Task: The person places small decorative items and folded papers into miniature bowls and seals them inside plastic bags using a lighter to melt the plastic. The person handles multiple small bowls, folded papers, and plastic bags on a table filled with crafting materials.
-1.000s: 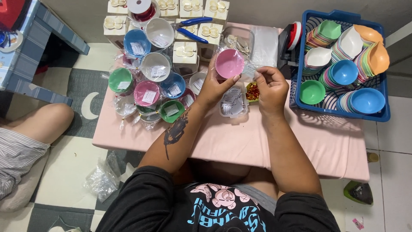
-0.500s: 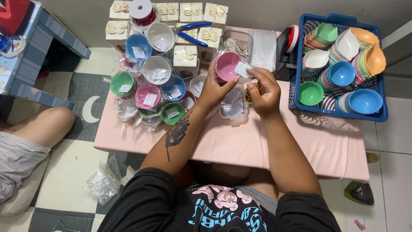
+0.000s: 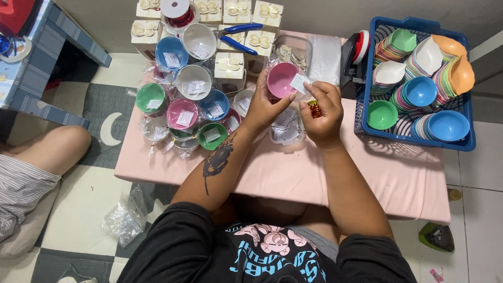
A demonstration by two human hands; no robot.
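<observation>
Above the middle of the low table covered with a pink cloth (image 3: pixel 272 173), the left hand (image 3: pixel 262 107) grips a small pink plastic bowl wrapped in clear film (image 3: pixel 281 79), its fingers curled around the bowl's near side and its open face turned up toward the camera. The right hand (image 3: pixel 322 112) is just beside it and pinches a small white paper label (image 3: pixel 299 83) between thumb and forefinger, with the label touching the bowl's right rim. Below the hands lies a clear plastic tub with more white labels (image 3: pixel 286 128), and a bit of red and gold material (image 3: pixel 316 109) shows next to the right thumb. To the left stands a cluster of wrapped bowls in green, pink, blue and white (image 3: pixel 183 105). To the right, a blue plastic basket (image 3: pixel 468 141) holds stacks of unwrapped coloured bowls.
</observation>
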